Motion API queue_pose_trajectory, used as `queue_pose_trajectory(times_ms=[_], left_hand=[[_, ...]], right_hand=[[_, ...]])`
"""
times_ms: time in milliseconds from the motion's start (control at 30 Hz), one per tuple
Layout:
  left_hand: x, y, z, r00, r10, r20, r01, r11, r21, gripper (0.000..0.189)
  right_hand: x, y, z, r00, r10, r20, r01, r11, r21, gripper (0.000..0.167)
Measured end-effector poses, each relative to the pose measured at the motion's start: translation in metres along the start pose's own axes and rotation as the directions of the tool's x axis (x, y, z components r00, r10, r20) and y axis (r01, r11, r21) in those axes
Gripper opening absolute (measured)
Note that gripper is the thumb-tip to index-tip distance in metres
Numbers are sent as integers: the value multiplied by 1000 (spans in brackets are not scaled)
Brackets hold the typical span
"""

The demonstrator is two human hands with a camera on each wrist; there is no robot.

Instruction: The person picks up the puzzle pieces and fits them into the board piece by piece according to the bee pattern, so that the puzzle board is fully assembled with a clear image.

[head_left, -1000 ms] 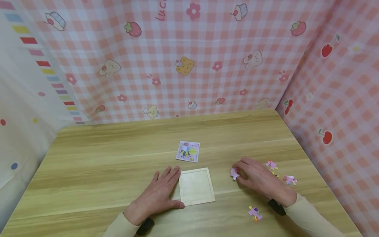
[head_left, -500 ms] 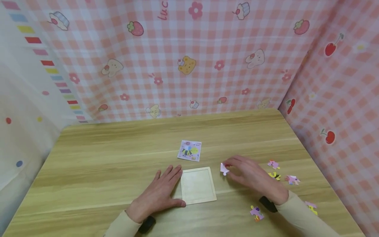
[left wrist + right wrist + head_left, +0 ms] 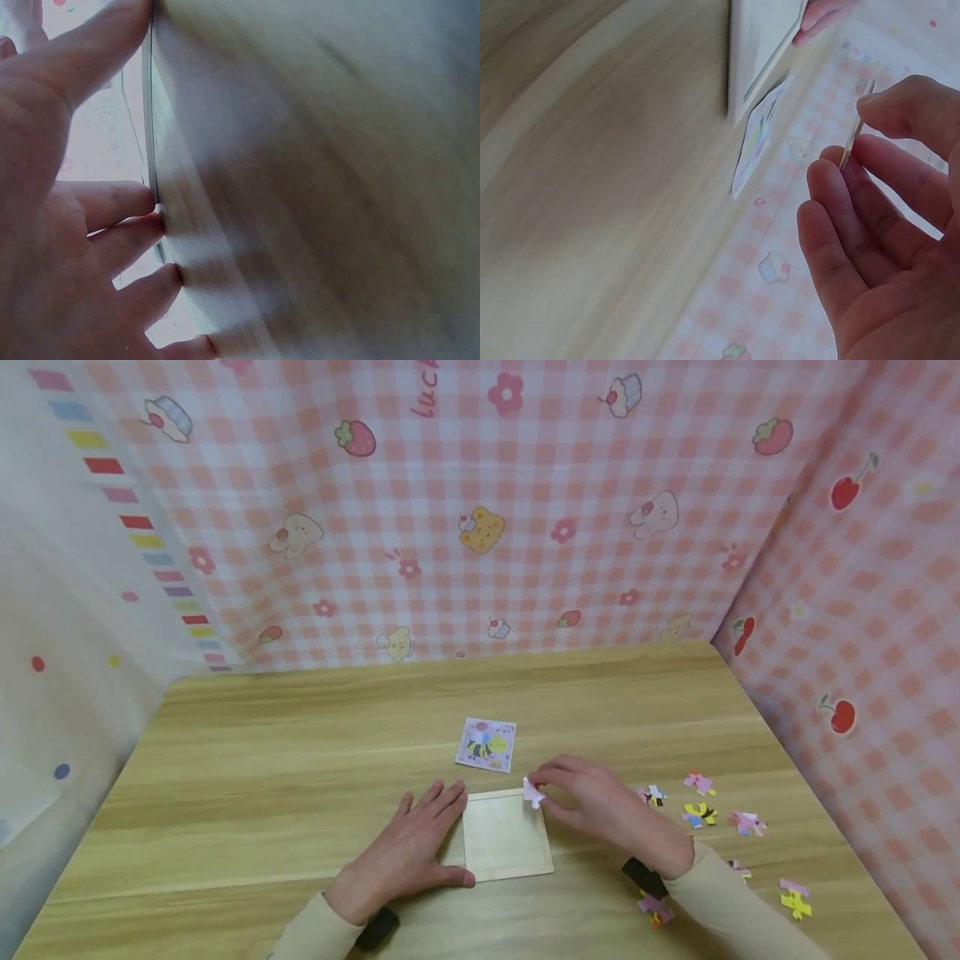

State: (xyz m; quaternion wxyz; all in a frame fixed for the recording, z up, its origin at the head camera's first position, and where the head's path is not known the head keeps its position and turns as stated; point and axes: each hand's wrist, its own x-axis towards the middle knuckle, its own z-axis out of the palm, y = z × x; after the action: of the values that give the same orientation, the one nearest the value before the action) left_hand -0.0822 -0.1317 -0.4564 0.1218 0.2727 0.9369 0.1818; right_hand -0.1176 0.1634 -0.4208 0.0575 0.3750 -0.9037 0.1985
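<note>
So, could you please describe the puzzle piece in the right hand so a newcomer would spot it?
On the wooden table, find the pale square tray touched by the left hand. By its far right corner, the right hand pinches a pale pink puzzle piece. Unlike the loose pieces farther right, it is held.

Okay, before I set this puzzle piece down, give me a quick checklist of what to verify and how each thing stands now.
1. Puzzle piece pinched between thumb and fingers of the right hand: ok.
2. Wooden tray braced: ok, the left hand touches its left edge.
3. Visible tray interior bare: ok, no piece lies in it.
4. Bee picture card face up and unobstructed: ok, it lies beyond the tray.
5. Piece turned the right way for its corner: cannot tell.
6. All loose pieces in full view: not ok, the right arm partly covers some.
</note>
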Motion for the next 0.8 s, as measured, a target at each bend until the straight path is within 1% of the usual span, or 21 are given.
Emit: queue_pose_trajectory(times_ms=[133, 233, 367, 467, 800], left_hand=[[1, -1, 1, 1000, 8, -3, -8, 1000, 3, 104], [1, -1, 0, 1000, 11, -1, -11, 1000, -1, 104], [0, -1, 0, 1000, 11, 6, -11, 1000, -2, 104], [-1, -1, 0, 1000, 9, 7, -9, 1000, -3, 104], [0, 0, -2, 1000, 5, 7, -5, 1000, -5, 105]], right_hand=[[6, -7, 3, 999, 27, 37, -28, 999, 21, 25], [11, -11, 7, 999, 13, 42, -14, 1000, 24, 25], [17, -15, 13, 999, -32, 29, 31, 999, 35, 26], [21, -18, 17, 998, -43, 38, 41, 998, 47, 26], [32, -25, 27, 992, -59, 110, 52, 996, 66, 24]])
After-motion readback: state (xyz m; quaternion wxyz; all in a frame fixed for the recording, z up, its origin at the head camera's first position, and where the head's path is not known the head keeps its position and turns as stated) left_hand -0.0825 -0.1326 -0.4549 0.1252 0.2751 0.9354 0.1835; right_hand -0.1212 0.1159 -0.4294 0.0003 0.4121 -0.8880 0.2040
